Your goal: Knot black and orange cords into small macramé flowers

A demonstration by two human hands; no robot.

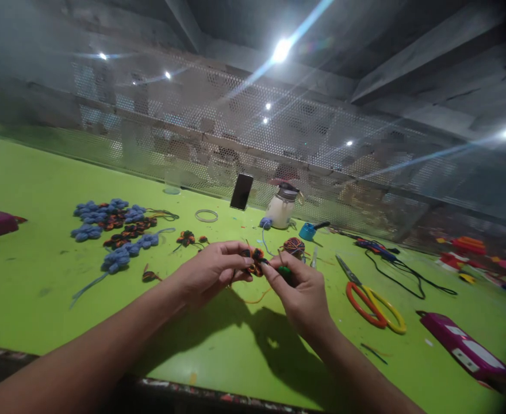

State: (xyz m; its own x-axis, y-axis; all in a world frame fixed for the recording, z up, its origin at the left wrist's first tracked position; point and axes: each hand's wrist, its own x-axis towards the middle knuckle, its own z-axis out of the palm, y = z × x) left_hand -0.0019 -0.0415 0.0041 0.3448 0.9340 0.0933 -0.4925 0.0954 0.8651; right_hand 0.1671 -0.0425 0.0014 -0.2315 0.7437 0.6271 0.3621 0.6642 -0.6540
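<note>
From my distant post I had 2 bare hands in view above a bright green table (50, 264), meeting at a small crocheted flower (257, 263) in dark and orange yarn. The left hand (207, 267) pinched the flower's left side between thumb and fingers. The right hand (302, 284) held its fingertips narrowly together at the right edge, with something green (284, 271) showing inside its grip, perhaps a hook's handle. I could not tell whether a tip was in the stitches.

I judged that this handwork called for a firm left pinch close to the worked spot, small right-hand movements and even tension. The loose orange strand (259, 299) below the flower needed room, or it might snag.

Left of the flower lay a cluster of blue crocheted flowers (117, 260), with dark-and-orange pieces (130, 233) among them. Beyond the flower stood a phone (241, 191) and, slightly rightward, a pale jug (281, 210). Well to its right lay scissors (356, 280), with a purple device (464, 348) farther right. A multicoloured yarn ball (294, 246), just beyond and right of the flower, seemed the likeliest obstacle.
</note>
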